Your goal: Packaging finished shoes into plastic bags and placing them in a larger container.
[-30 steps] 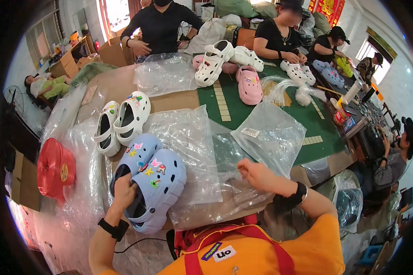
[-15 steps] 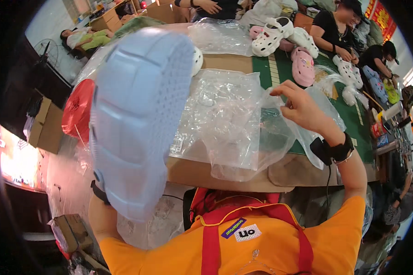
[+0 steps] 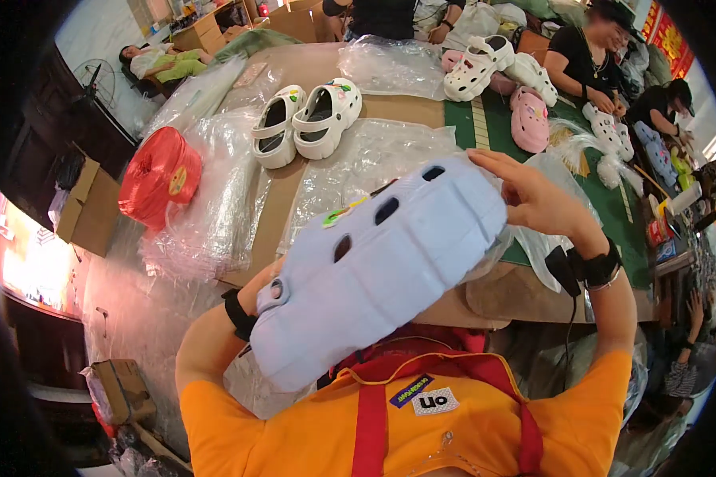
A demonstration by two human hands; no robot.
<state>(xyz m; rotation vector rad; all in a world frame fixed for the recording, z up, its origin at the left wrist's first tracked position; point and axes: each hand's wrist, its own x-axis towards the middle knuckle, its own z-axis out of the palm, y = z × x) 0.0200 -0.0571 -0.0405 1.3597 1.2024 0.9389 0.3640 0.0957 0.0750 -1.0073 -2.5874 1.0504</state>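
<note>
A large light blue clog [image 3: 382,278] is held up over the table edge in front of my chest, its outer side with dark holes facing me. Green and yellow charms show along its top. My left hand is hidden behind the heel end; only the wrist with its black band shows, and the clog rests in that hand's grip. At the toe end, my right hand [image 3: 533,191] curves its fingers over the tip, thumb beside it. Clear plastic bags [image 3: 422,139] lie on the table behind and beneath the clog, and some plastic shows below my right hand.
Two white clogs [image 3: 326,119] stand at the far left, near a red roll of plastic twine [image 3: 161,176] and crumpled clear plastic [image 3: 215,191]. White and pink clogs [image 3: 529,119] sit on the green mat [image 3: 612,207]. Several people work around the table; a person reclines at the back left.
The clog has swung from upright at the left to slanting across the middle, its toe now at my right hand. The white clogs and red roll behind it have come into sight.
</note>
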